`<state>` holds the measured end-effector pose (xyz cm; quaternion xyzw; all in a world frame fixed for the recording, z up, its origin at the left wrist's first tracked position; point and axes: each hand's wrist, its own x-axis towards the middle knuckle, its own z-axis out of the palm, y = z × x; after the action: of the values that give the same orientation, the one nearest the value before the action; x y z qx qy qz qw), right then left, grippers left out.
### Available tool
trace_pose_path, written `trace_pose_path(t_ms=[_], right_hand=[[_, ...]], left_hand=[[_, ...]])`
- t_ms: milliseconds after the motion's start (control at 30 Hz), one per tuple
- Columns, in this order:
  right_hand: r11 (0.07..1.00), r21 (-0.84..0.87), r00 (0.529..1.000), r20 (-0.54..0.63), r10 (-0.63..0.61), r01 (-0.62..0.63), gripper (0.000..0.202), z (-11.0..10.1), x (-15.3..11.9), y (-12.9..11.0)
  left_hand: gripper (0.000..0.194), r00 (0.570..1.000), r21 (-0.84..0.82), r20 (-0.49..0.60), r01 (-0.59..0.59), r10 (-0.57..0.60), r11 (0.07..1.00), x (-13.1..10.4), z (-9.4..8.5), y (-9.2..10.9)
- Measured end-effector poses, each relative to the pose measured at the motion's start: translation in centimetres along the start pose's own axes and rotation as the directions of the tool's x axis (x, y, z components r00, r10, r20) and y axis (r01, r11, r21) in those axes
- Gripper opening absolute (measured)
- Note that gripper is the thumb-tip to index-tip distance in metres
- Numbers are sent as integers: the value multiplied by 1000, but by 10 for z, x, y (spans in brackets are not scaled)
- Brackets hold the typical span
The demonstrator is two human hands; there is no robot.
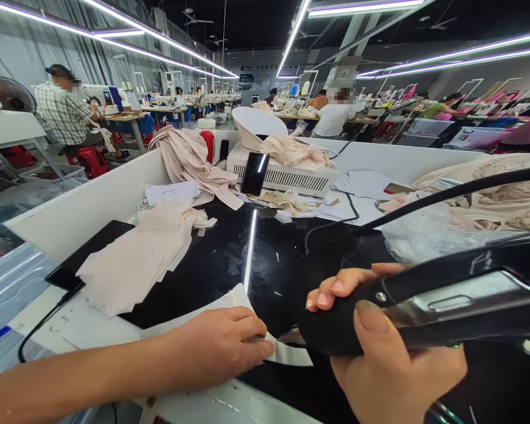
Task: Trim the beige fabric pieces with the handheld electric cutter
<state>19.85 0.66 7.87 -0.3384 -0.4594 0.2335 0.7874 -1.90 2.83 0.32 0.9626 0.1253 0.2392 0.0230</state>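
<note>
My left hand [234, 344] lies low at the centre, fingers pressed together on a curved white fabric strip [291, 353] at the near edge of the glossy black tabletop [229, 253]. To its right, my right hand [388, 353] is wrapped round a black and silver handheld tool [450, 300], with a cable running off to the right. The tool's metal tip [292, 336] points left, close to my left fingertips and the strip. Beyond my left arm lies a stack of pale beige fabric pieces [136, 259].
A phone [255, 174] leans against a white vented box [287, 171] at the back. Beige fabric heaps [185, 159] and a red spool [207, 144] stand near it. A clear plastic bag [433, 235] lies right, a black tablet [90, 253] left. Other people sit at machines farther off.
</note>
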Motion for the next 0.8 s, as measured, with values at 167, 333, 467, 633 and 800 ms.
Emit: trace_pose_path(t_ms=[167, 333, 467, 633, 800], right_hand=[[996, -46, 996, 26, 83, -82, 41, -7, 0, -3], [999, 14, 999, -31, 36, -36, 45, 1, 0, 0], [1000, -8, 1000, -8, 19, -19, 46, 8, 2, 5], [999, -10, 999, -6, 50, -50, 40, 7, 1, 10], [987, -119, 994, -40, 100, -104, 55, -18, 16, 13]], left_hand=[[20, 999, 7, 0, 48, -48, 999, -1, -1, 4], [17, 996, 6, 29, 87, -87, 996, -1, -1, 5], [15, 996, 9, 30, 85, -85, 996, 0, 1, 5], [9, 992, 4, 86, 94, -94, 996, 2, -1, 5], [15, 988, -1, 108, 108, -108, 994, 13, 3, -12]])
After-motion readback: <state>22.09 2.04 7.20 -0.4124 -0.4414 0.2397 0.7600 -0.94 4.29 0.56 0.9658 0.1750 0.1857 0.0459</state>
